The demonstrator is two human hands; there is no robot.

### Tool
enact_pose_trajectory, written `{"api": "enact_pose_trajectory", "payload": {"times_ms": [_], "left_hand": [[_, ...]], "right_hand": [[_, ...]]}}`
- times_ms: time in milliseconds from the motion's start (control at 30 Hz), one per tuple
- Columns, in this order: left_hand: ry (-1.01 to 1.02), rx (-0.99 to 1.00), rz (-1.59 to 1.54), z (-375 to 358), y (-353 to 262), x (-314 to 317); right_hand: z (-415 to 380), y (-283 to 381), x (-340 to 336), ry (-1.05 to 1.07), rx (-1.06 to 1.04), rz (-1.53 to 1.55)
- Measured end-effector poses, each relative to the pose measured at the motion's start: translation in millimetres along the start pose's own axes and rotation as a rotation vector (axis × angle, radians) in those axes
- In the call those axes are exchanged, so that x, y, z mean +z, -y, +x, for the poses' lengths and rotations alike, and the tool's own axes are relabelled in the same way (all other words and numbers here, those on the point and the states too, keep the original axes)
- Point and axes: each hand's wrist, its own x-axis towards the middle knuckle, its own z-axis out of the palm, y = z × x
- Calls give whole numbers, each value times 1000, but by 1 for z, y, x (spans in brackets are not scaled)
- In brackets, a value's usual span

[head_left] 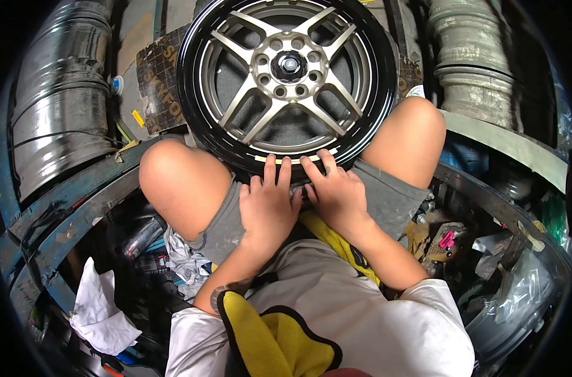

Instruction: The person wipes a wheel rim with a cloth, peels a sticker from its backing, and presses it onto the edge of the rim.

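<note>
1. Yellow cloth with black trim (pixel 270 339) drapes over the person's white shirt, closest to the camera, perhaps parked there within reach
2. Left hand (pixel 267 207) and right hand (pixel 336 195) lie side by side, palms down, fingers extended flat onto the near edge of the wheel; neither closes in a grip around anything
3. Alloy wheel (pixel 289 69), bronze spokes inside a glossy black rim, rests wedged between both bare knees, which seem to steady it
4. Whatever sits beneath the fingers is hidden; the wheel's top is cut off
5. White rag (pixel 100 311) lies lower left; grimy cylinders (pixel 56 100) and clutter around are hard to identify
</note>
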Motion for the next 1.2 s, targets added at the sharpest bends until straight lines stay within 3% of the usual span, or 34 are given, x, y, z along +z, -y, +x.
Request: {"api": "enact_pose_trajectory", "payload": {"times_ms": [1200], "left_hand": [[-32,33,-28,0,3,-2]], "right_hand": [[0,-1,2,-74,-22,4]]}}
